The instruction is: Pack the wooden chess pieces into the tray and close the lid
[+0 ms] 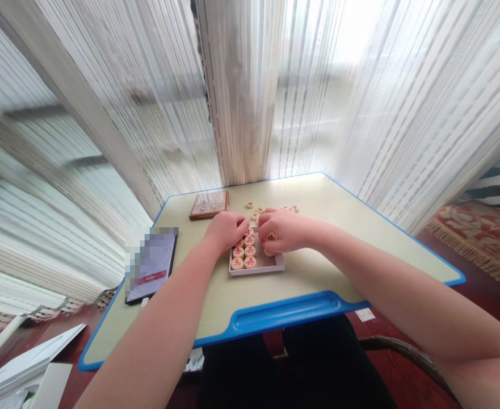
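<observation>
A shallow white box (257,271) lies on the table, with several round wooden pieces bearing red characters, such as one piece (250,262), in two columns along its left side. My left hand (228,230) rests at the box's upper left corner, its fingers bent together over the pieces; whether it grips one is hidden. Over the right part of the box, my right hand (284,228) is curled round a piece with a dark character (270,237). Another piece shows partly beneath that one. Beyond my hands lie several loose pieces, among them one piece (250,205).
The pale table (313,196) has a blue rim and a blue tray groove (286,312) at its front. A brown box lid (209,204) lies at the back left. A tablet (154,267) is near the left edge, beside my left forearm. Curtains hang behind.
</observation>
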The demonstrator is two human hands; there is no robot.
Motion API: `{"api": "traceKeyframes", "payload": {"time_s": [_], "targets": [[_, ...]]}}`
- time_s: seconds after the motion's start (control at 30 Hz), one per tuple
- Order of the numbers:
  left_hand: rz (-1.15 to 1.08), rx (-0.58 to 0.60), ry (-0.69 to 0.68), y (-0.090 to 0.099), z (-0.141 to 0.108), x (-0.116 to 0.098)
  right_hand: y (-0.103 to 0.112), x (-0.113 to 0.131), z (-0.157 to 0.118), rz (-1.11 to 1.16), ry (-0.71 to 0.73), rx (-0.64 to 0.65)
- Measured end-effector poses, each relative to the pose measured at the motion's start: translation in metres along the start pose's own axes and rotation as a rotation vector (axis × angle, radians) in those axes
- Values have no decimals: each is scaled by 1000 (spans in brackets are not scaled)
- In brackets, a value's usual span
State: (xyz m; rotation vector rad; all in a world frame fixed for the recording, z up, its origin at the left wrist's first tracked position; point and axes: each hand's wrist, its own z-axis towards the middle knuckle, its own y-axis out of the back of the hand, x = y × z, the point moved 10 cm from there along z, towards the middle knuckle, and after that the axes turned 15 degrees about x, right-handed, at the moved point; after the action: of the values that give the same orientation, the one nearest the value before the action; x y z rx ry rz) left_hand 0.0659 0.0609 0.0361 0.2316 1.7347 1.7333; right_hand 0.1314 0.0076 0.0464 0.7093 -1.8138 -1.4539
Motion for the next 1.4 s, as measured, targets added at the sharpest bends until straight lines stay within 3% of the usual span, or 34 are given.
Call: {"api": "traceKeyframes", "payload": {"time_s": [0.17, 0.43, 0.73, 0.87, 1.07, 1.23, 1.3, 1.4], "targets": [[15, 7, -1, 0, 0, -1, -2, 5, 0, 0, 37, 34], [17, -3, -4, 1, 0, -1, -6, 2, 0, 13, -21, 70], [21, 4, 2, -1, 0, 0, -1, 5, -2, 49, 36, 24], [16, -3, -8, 1, -1, -1, 13, -1, -2, 96, 16, -141], [5, 5, -9, 1, -1, -2, 32, -19, -12, -8, -159, -396], [19, -3, -9, 2, -1, -2, 51, -17, -31, 33, -152, -599], [22, -1, -6, 1, 0, -2, 49, -11, -28, 58, -81, -546], [31, -3, -7, 1, 0, -1, 32, -1, -15, 86, 42, -308]]}}
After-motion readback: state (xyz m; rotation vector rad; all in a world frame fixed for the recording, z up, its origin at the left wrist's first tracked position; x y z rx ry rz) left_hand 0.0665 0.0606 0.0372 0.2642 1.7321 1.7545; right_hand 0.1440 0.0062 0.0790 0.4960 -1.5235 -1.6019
